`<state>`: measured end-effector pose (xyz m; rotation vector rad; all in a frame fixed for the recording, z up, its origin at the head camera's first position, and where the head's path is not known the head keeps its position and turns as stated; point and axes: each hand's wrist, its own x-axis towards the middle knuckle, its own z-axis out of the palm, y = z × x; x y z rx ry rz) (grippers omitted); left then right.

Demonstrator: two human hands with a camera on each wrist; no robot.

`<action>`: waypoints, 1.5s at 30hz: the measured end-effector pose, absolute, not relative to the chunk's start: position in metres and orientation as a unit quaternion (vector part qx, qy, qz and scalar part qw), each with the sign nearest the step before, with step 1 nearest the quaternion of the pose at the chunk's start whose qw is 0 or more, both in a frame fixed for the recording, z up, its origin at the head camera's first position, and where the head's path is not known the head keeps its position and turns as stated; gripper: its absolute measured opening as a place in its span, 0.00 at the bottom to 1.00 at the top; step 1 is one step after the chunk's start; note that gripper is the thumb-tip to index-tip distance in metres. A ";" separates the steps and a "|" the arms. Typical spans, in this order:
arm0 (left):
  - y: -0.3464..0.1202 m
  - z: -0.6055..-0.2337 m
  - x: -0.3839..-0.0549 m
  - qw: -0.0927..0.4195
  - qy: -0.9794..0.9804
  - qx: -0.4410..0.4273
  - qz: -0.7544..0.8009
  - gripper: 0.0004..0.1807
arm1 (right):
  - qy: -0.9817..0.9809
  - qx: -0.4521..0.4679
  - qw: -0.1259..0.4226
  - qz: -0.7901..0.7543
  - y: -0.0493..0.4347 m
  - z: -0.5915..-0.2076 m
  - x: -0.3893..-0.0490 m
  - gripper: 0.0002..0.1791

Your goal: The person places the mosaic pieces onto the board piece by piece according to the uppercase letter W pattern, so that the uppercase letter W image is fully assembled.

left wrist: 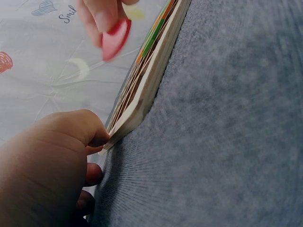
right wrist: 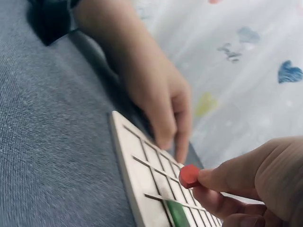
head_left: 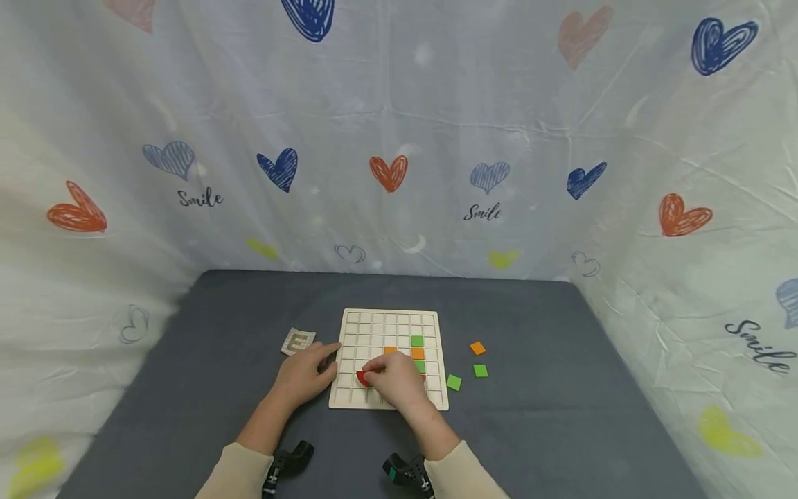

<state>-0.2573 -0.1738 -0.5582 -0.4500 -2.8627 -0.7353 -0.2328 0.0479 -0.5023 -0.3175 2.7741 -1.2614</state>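
Observation:
A pale wooden board with a grid (head_left: 365, 331) lies flat on the grey-covered table. Just over its lower left part, my right hand (head_left: 395, 381) pinches a red rounded piece (head_left: 362, 378) between thumb and fingertips; the same red piece (right wrist: 189, 176) shows close up in the right wrist view. My left hand (head_left: 303, 374) rests at the board's left side, its index finger and thumb spread apart and touching the edge. Green (head_left: 417, 341) and orange (head_left: 418, 353) square pieces sit in cells on the board's right half. Part of another red piece peeks out behind my right hand.
Left of the board, beyond my left hand, lies a small patterned card (head_left: 298, 340). To the right are loose square tiles: an orange tile (head_left: 477, 348) and two green ones, the nearer green tile (head_left: 454, 382) close to the board's edge. A heart-printed curtain (head_left: 399, 229) surrounds the table.

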 end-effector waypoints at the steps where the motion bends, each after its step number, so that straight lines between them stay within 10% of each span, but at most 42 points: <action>1: -0.174 -0.558 -0.257 0.074 -0.955 -0.150 -0.245 0.22 | 0.910 -0.108 0.033 -0.398 0.045 -0.503 -0.233 0.03; 15: -0.173 -0.560 -0.258 0.077 -0.955 -0.140 -0.249 0.21 | 0.963 -0.159 -0.067 -0.205 0.031 -0.514 -0.231 0.03; 28: -0.174 -0.559 -0.257 0.087 -0.954 -0.146 -0.249 0.21 | 0.971 -0.188 -0.050 -0.139 0.038 -0.512 -0.230 0.14; 45: -0.170 -0.557 -0.255 0.077 -0.955 -0.142 -0.250 0.21 | 0.977 -0.010 -0.014 -0.212 0.159 -0.497 -0.222 0.18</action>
